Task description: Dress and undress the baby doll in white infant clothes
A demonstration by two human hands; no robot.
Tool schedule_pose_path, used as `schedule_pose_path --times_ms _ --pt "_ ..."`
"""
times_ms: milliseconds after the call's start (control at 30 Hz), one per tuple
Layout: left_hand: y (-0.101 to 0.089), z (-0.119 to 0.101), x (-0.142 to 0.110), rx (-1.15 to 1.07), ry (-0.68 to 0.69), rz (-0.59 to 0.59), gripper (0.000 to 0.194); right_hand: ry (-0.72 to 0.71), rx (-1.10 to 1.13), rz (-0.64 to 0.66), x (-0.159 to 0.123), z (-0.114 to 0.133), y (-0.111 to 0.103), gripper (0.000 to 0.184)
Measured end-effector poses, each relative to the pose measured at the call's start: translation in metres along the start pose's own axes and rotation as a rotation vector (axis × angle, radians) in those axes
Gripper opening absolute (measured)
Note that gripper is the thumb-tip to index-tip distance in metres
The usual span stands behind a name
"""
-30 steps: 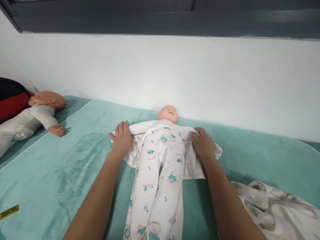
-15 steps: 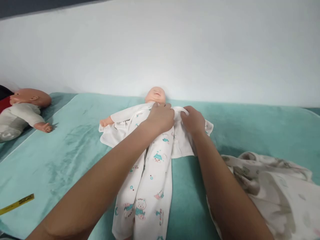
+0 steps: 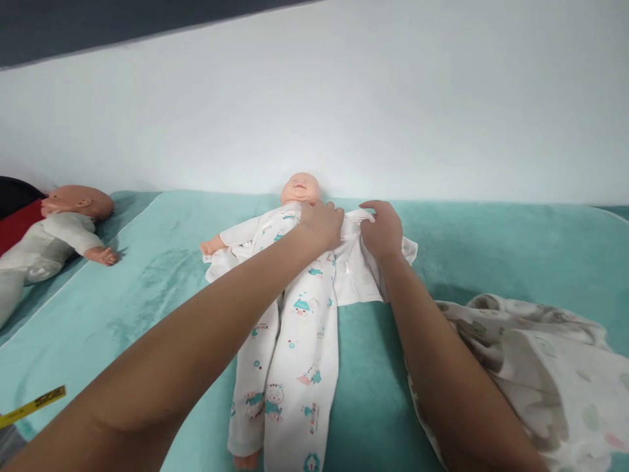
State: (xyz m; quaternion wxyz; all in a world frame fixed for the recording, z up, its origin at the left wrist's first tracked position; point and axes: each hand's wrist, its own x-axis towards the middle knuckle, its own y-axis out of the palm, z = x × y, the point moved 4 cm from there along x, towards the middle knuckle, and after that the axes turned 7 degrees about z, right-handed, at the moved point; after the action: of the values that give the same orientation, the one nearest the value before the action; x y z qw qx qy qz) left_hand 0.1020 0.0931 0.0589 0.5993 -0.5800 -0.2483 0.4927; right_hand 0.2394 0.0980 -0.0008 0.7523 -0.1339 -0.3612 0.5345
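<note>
A baby doll (image 3: 301, 189) lies on its back, head toward the wall, wearing a white one-piece (image 3: 299, 341) printed with teal and pink animals. Beneath its upper body is a spread white baby shirt (image 3: 356, 275). My left hand (image 3: 322, 226) rests over the doll's chest and shoulder on the right side, fingers curled down; what lies under them is hidden. Close by, my right hand (image 3: 383, 229) has its thumb and forefinger at the bunched white sleeve of the shirt, the other fingers out of sight. The doll's other arm stretches out to the left, its hand bare.
A teal cover (image 3: 147, 262) is spread under everything, up against a white wall (image 3: 314, 98). Another doll (image 3: 73, 226) in pale clothes lies at the far left beside something red. A crumpled printed cloth (image 3: 545, 367) sits at right. A yellow strip (image 3: 34, 405) shows lower left.
The view has shifted slightly. My right forefinger has lifted and straightened a little above the sleeve. My left hand stays over the doll's shoulder.
</note>
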Motion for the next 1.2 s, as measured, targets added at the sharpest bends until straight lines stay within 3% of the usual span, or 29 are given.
schedule_pose_path --times_ms 133,233,333,467,667,800,1200 --pt "-0.001 0.016 -0.003 -0.010 -0.067 0.016 0.049 0.013 0.034 0.004 0.000 -0.005 0.001 0.047" --pt "0.005 0.014 0.007 0.019 -0.090 0.028 0.054 0.051 0.066 0.053 0.000 -0.008 0.004 0.047" --pt "0.013 0.003 0.020 0.058 -0.010 0.049 0.057 0.086 0.080 0.070 0.001 -0.008 0.006 0.045" --pt "0.017 -0.002 0.027 0.057 0.065 0.072 0.046 0.131 0.099 0.067 0.003 -0.008 0.006 0.040" --pt "-0.008 0.024 0.004 0.063 0.050 -0.036 0.039 0.238 0.391 -0.025 0.003 -0.012 0.003 0.035" --pt "-0.024 0.044 -0.016 0.060 -0.026 -0.026 0.041 0.313 0.571 -0.151 0.000 -0.014 -0.001 0.038" --pt "-0.026 0.055 -0.030 -0.022 -0.068 -0.069 0.040 0.401 0.822 -0.138 0.004 -0.027 -0.002 0.033"
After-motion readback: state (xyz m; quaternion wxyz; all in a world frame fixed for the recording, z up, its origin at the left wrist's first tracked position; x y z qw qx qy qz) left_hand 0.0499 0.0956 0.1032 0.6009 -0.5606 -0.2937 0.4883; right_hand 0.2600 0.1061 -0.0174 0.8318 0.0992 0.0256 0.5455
